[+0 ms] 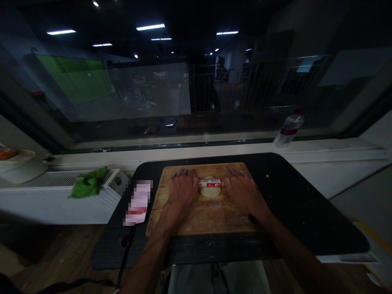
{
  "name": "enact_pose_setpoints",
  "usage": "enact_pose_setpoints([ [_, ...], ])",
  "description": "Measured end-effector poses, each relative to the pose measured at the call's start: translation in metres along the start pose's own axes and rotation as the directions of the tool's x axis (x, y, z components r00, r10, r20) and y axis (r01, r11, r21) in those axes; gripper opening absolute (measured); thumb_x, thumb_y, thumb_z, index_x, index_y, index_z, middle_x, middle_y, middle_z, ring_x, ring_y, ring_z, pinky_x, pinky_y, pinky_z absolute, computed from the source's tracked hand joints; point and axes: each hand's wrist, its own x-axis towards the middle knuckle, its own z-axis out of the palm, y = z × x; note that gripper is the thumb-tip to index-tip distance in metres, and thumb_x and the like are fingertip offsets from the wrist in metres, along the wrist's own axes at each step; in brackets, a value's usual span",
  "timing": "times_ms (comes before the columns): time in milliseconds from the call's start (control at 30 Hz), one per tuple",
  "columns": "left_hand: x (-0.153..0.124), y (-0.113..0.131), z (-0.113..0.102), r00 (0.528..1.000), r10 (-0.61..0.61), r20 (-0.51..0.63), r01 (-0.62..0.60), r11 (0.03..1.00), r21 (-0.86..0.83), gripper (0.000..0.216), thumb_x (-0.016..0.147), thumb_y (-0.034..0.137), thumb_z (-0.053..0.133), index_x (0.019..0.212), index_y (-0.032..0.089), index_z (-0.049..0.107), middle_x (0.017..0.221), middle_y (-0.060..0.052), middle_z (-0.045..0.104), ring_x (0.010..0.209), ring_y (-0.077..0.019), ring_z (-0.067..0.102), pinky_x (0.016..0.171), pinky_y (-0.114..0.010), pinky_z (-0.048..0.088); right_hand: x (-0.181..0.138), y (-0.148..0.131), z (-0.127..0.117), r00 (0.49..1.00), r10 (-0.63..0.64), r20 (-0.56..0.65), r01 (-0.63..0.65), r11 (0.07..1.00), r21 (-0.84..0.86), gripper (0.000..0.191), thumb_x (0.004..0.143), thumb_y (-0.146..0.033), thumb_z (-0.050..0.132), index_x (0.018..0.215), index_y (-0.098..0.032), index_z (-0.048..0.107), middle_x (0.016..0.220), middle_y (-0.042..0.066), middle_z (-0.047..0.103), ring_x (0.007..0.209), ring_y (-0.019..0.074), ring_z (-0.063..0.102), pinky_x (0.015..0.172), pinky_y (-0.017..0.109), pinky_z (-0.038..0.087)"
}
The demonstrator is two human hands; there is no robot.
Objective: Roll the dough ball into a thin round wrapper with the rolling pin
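Observation:
A rolling pin (210, 183) with a red and white printed wrapper lies crosswise over a flat, round piece of dough (210, 192). Both rest on a wooden cutting board (196, 222). My left hand (183, 185) is over the pin's left end, its fingers curled down toward the board. At the other end, my right hand (240, 183) covers the pin in the same way. The pin's two ends are hidden beneath my hands. Pale flour-like dust shows on my fingers and on the wood just below the dough.
The board lies on a black table (294, 212) with rounded corners. A pixelated pink item (139, 202) is left of the board. Green leaves (90, 182) lie on the radiator (76, 204), near a white bowl (20, 167). A plastic bottle (288, 132) stands on the windowsill.

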Motion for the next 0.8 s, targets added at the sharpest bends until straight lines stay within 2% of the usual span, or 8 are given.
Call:
enact_pose_setpoints([
  [233, -0.015, 0.006, -0.001, 1.0, -0.006, -0.009, 0.006, 1.0, -0.019, 0.049, 0.115, 0.032, 0.036, 0.147, 0.015, 0.07, 0.141, -0.02, 0.076, 0.136, -0.035, 0.067, 0.117, -0.049, 0.049, -0.013, -0.006, 0.005, 0.994, 0.085, -0.066, -0.082, 0.995, 0.051, 0.059, 0.112, -0.025, 0.038, 0.166, -0.01, 0.057, 0.158, 0.018, 0.068, 0.148, 0.0314, 0.064, 0.125, 0.048, 0.05],
  [433, -0.023, 0.006, 0.003, 1.0, -0.001, -0.026, 0.001, 1.0, -0.015, 0.05, 0.116, 0.033, 0.035, 0.148, 0.014, 0.069, 0.143, -0.018, 0.076, 0.135, -0.0332, 0.068, 0.118, -0.047, 0.048, -0.023, -0.009, 0.004, 0.993, 0.094, -0.078, -0.091, 0.995, 0.039, 0.057, 0.114, -0.029, 0.036, 0.157, -0.004, 0.064, 0.161, 0.02, 0.065, 0.154, 0.0329, 0.058, 0.132, 0.048, 0.042],
  [600, -0.028, 0.005, 0.004, 1.0, 0.002, -0.017, -0.003, 1.0, -0.026, 0.049, 0.116, 0.032, 0.033, 0.144, 0.016, 0.07, 0.14, -0.016, 0.077, 0.136, -0.0318, 0.067, 0.12, -0.046, 0.047, -0.033, -0.011, 0.003, 0.99, 0.097, -0.107, -0.093, 0.995, 0.044, 0.06, 0.114, -0.032, 0.035, 0.157, -0.002, 0.063, 0.161, 0.023, 0.065, 0.155, 0.0354, 0.057, 0.133, 0.052, 0.041],
  [667, -0.028, 0.005, 0.005, 1.0, 0.011, -0.024, -0.012, 0.999, -0.034, 0.048, 0.116, 0.031, 0.033, 0.143, 0.019, 0.071, 0.145, -0.015, 0.075, 0.139, -0.0305, 0.066, 0.122, -0.045, 0.047, -0.036, -0.011, 0.004, 0.988, 0.087, -0.127, -0.081, 0.995, 0.056, 0.06, 0.113, -0.032, 0.035, 0.159, -0.005, 0.062, 0.16, 0.021, 0.065, 0.155, 0.0359, 0.056, 0.133, 0.054, 0.041],
  [800, -0.024, 0.003, 0.01, 0.998, -0.003, -0.061, -0.001, 0.999, -0.053, 0.051, 0.114, 0.029, 0.036, 0.156, 0.019, 0.063, 0.166, -0.014, 0.061, 0.154, -0.0311, 0.055, 0.129, -0.046, 0.043, -0.033, -0.012, 0.003, 0.99, 0.088, -0.111, -0.082, 0.995, 0.05, 0.062, 0.115, -0.033, 0.031, 0.156, -0.002, 0.064, 0.16, 0.023, 0.065, 0.154, 0.0361, 0.057, 0.134, 0.054, 0.04],
])
